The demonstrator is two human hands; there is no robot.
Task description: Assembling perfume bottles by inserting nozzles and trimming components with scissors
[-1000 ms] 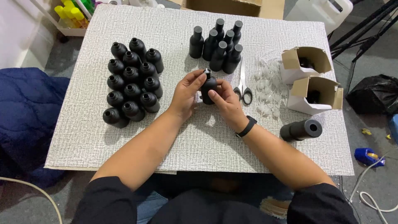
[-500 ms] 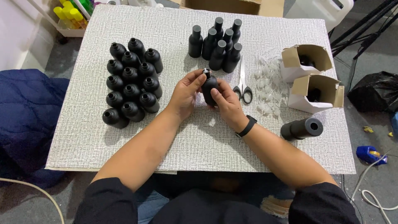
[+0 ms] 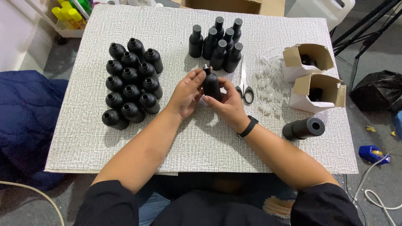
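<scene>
Both my hands hold one black bottle upright over the middle of the white textured table. My left hand wraps its left side, with fingertips up at the small pale insert in the bottle's neck. My right hand, with a black band on the wrist, grips the bottle's body from the right. To the left stands a cluster of several open black bottles. Behind my hands stand several capped black bottles.
Scissors lie just right of my hands, beside a scatter of small clear plastic pieces. Two open cardboard boxes sit at the right. A black roll lies near the right edge. A dark blue cushion is on the floor, left.
The bottle has been turned more upright between my hands, and my left fingertips have moved up to its neck. Everything else on the table is unchanged.
</scene>
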